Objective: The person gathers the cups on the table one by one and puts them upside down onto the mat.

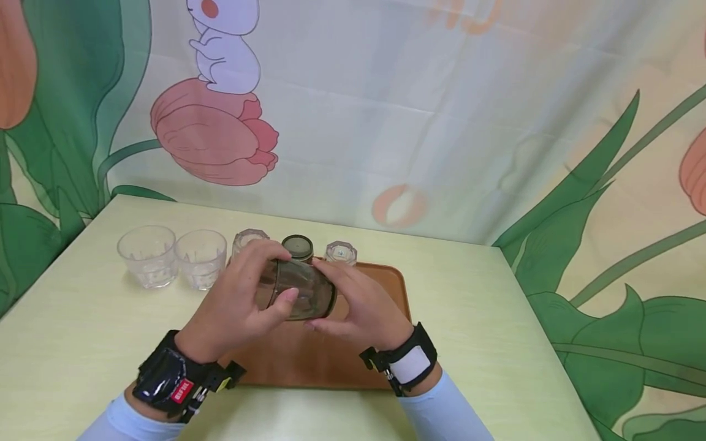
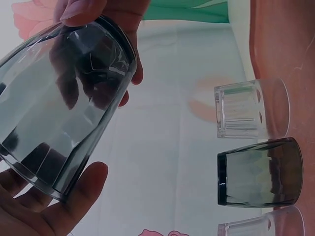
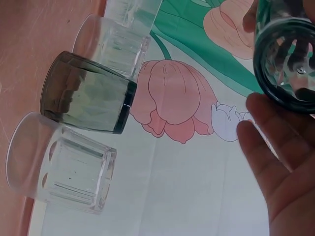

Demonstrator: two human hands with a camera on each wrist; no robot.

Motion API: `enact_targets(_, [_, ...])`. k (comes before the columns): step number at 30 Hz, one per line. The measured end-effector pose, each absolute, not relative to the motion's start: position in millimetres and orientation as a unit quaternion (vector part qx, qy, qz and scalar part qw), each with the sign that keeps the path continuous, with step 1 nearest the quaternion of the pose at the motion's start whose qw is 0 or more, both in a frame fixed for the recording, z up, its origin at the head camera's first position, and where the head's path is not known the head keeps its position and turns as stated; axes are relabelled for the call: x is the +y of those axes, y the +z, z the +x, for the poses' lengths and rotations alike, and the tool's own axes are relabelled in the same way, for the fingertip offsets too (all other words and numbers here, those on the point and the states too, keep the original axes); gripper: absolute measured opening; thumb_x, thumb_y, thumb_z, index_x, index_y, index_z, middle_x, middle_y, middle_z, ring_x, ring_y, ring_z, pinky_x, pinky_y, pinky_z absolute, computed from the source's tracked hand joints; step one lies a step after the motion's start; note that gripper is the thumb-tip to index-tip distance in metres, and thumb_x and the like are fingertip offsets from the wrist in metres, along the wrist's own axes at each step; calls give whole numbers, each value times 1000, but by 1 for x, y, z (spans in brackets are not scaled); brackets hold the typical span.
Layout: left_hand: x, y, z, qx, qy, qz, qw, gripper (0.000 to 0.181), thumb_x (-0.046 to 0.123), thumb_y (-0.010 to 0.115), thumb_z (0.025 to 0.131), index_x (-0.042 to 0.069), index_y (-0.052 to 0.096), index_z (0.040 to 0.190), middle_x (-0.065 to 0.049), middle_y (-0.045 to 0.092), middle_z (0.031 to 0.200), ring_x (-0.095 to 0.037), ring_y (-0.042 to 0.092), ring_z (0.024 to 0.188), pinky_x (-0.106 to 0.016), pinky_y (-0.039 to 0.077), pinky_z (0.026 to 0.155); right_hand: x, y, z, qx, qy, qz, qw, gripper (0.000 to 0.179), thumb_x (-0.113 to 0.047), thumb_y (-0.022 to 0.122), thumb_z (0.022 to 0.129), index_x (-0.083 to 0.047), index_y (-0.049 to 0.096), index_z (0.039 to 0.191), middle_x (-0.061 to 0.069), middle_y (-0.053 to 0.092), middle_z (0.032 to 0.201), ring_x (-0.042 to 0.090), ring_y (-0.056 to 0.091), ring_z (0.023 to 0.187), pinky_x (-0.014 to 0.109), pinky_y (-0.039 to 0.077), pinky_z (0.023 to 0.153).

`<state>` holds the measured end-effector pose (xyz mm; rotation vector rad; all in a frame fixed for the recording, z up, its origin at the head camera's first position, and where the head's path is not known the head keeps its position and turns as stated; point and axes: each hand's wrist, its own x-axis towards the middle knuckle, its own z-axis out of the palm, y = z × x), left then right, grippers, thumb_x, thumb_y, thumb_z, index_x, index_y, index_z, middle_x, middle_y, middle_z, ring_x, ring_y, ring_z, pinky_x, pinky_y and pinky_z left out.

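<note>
1. Here, across the table (image 1: 469, 318) from a cloth backdrop (image 1: 342, 92), a person holds a smoky grey glass (image 1: 311, 291) in both hands, tipped on its side above a brown tray (image 1: 320, 358).
2. The left hand (image 1: 239, 300) grasps one end — its fingers curl over the top, its thumb lies against the near side.
3. The right hand (image 1: 366, 303) grips the other end, the one with the thick dark base, fingers above and thumb below.
4. Behind the hands, three glasses stand upside down in a row at the tray's far edge: a clear glass (image 1: 250, 236), a dark tinted glass (image 1: 298, 247), and another clear glass (image 1: 341, 252).
5. To the left, off the tray, two clear tumblers (image 1: 148, 254) stand upright, side by side.
6. The backdrop shows a pink tulip (image 1: 209, 135) — a white cartoon animal (image 1: 228, 64) sits on it.
</note>
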<state>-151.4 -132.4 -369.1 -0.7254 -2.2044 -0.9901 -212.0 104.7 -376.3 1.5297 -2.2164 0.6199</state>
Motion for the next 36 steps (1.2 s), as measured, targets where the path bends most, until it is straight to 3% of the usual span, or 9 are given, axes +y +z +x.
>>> enact_targets(11, [-134, -370, -151, -836, -386, -270, 281, 47, 24, 66, 86, 9, 47, 127, -6, 51, 122, -15, 49, 107, -39, 55, 79, 104, -377, -214, -744, 264, 568, 231, 88, -35, 86, 79, 4, 44, 146, 17, 57, 137, 24, 60, 121, 31, 52, 102])
enact_targets(20, [-139, -375, -153, -856, -383, -256, 235, 49, 26, 64, 93, 11, 40, 133, -8, 48, 124, -17, 50, 104, -36, 55, 75, 104, -376, -214, -751, 273, 561, 219, 80, -49, 69, 91, -1, 41, 149, 13, 56, 137, 22, 57, 121, 30, 51, 101])
enact_targets(25, [-143, -379, -156, -859, -382, -261, 217, 46, 25, 62, 96, 12, 39, 134, -5, 49, 123, -18, 52, 107, -39, 55, 80, 105, -373, -213, -753, 275, 557, 217, 77, -45, 72, 91, -3, 42, 149, 14, 56, 137, 24, 57, 122, 32, 52, 101])
enact_targets(36, [-145, -384, -157, -876, -372, -250, 180, 60, 32, 67, 95, 14, 35, 142, -7, 49, 130, -23, 57, 111, -47, 56, 90, 109, -371, -214, -761, 285, 542, 215, 71, -56, 55, 96, -3, 48, 142, 12, 58, 134, 22, 55, 123, 34, 49, 104])
